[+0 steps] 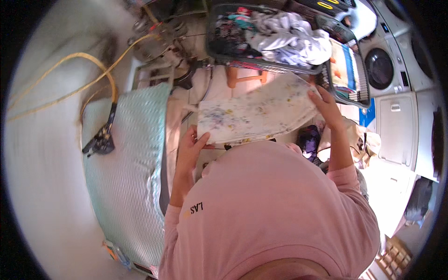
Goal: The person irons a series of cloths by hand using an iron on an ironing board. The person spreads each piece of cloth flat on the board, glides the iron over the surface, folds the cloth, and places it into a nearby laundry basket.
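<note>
A folded white cloth (pixel 256 109) with a small floral pattern in yellow, blue and purple is stretched flat in front of my body. My left hand (pixel 196 143) pinches its near left corner, thumb on top and fingers underneath. At the far right end, my right hand (pixel 324 105) grips the cloth's edge with the thumb over it. Both hands hold it in the air, and a seam runs along its curved near edge.
Left of me stands an ironing board (pixel 126 186) with a pale green cover; a black tool (pixel 100 142) on a yellow cord lies on it. Ahead, a dark laundry basket (pixel 219 58) holds clothes beside another basket (pixel 361 100). Front-loading machines (pixel 379 69) and a beige bag (pixel 368 144) are right.
</note>
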